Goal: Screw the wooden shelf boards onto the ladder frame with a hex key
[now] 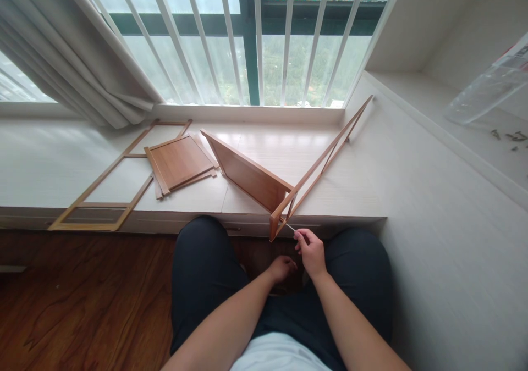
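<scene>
A window bench (49,162) is mostly taken up by wood parts rn. A ladder-type flat frame (135,155) is laid on the bench's L half, near end poked past the front edge. The upright frame (314,170) is stood on its long edge on the bench's R half: long axis set diagonally, far end pointed at the back-R corner, near end hung over the front edge. The panel (251,176) is propped on edge mid-bench, long axis back-L to front-R, met at an angle by the upright frame. A stack of boards (181,162) is laid L of mid-bench. The L hand (282,268) is held below the bench's front edge, fingers curled; can't be told if anything's gripped. By the R hand (311,250), just off that edge, a thin rod (291,228) is pinched, aimed up-L at the upright frame's near end.
</scene>
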`<state>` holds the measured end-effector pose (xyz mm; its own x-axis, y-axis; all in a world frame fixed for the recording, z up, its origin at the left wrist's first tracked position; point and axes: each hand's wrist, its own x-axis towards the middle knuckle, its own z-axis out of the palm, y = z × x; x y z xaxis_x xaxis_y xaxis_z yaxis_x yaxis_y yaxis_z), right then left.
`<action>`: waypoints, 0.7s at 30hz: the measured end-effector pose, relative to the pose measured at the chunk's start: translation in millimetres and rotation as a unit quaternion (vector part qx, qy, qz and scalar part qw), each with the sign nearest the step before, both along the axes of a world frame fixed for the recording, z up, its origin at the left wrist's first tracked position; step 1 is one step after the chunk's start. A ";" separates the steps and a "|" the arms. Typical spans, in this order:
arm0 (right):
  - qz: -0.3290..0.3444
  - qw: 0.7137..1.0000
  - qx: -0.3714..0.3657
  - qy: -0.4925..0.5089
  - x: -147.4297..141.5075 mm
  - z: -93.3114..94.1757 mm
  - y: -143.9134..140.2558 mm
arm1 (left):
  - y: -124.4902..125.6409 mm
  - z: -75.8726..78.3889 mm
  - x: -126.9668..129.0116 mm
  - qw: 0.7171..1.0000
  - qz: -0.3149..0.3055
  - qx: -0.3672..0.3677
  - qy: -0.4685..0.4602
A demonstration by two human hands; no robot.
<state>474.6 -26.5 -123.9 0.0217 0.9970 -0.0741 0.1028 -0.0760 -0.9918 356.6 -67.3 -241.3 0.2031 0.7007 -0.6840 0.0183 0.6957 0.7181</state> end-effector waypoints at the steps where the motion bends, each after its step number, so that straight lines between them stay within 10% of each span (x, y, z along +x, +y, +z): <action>1: 0.002 0.999 -0.029 0.031 -1.0 0.8 0.4 | -0.1 0.3 0.0 1.000 0.001 0.004 0.005; 11: 0.103 0.928 -0.236 0.269 -0.3 10.2 9.0 | -0.8 -2.0 0.1 0.999 -0.006 0.041 0.018; 21: 0.073 0.930 -0.216 0.290 0.9 8.4 7.7 | -0.2 -3.9 0.4 0.999 -0.009 0.035 0.034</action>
<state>475.4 -18.8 -115.5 -0.2798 0.8605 -0.4257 -0.3987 -0.5075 -0.7639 356.9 -67.5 -245.2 0.1707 0.7434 -0.6467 0.0810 0.6436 0.7611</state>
